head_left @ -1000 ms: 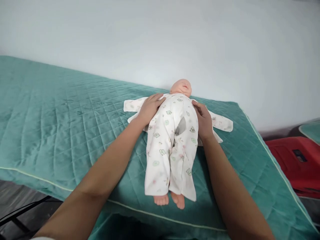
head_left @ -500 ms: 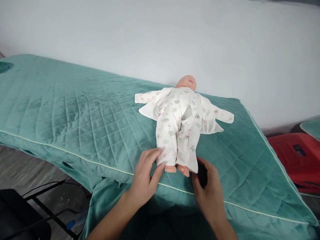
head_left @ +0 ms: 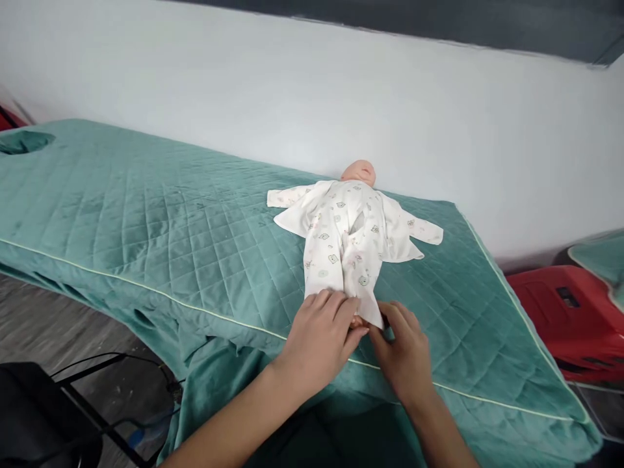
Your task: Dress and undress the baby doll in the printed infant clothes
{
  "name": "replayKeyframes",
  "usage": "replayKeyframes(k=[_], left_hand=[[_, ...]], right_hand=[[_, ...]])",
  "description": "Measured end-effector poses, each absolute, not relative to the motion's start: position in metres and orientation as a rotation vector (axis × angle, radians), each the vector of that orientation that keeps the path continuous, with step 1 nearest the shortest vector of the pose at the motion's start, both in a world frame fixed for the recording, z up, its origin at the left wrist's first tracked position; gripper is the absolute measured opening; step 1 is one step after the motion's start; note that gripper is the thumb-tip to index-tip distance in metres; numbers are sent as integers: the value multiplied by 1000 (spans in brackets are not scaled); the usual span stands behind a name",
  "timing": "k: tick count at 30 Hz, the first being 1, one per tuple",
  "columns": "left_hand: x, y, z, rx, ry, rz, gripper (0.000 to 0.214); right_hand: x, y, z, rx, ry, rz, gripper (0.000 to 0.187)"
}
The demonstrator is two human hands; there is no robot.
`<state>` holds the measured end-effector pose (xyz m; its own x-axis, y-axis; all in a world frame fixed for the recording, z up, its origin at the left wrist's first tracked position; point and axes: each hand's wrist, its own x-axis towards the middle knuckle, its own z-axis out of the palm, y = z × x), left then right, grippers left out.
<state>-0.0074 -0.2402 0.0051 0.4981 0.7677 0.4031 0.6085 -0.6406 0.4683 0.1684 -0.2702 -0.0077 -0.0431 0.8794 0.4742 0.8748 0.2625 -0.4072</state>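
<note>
A baby doll (head_left: 359, 173) lies on its back on a teal quilted table cover (head_left: 146, 221), its head toward the wall. It wears a white printed sleepsuit (head_left: 341, 250) with the sleeves spread out flat. My left hand (head_left: 319, 341) covers the doll's feet at the leg ends, fingers curled over them. My right hand (head_left: 402, 351) is closed at the hem of the right leg of the sleepsuit, beside the left hand. The feet are almost wholly hidden under my hands.
A white wall runs behind the table. A red object (head_left: 560, 318) stands low at the right. Dark frame legs and a cable (head_left: 97, 416) show on the wooden floor at the lower left. A face hole (head_left: 24, 140) sits in the cover's far left end.
My hands left the doll's chest, dropped to the leg ends, and now close over the feet and hem. The view has pulled back from the table.
</note>
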Motion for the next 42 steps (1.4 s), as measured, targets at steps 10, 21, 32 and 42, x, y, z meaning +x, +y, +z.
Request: replayKeyframes(k=[10, 21, 32, 42], left_hand=[[-4, -242, 10, 2434, 1171, 1116, 12], [-38, -262, -29, 2342, 1145, 1306, 24], [-53, -240, -48, 2219, 1452, 1110, 16], [-54, -243, -22, 1985, 1223, 1257, 9]], right_hand=[[171, -295, 13, -1456, -1934, -223, 30], [180, -304, -27, -1695, -1808, 18, 20], [145, -287, 3, -1416, -1920, -15, 40], [119, -259, 5, -1546, -2157, -19, 12]])
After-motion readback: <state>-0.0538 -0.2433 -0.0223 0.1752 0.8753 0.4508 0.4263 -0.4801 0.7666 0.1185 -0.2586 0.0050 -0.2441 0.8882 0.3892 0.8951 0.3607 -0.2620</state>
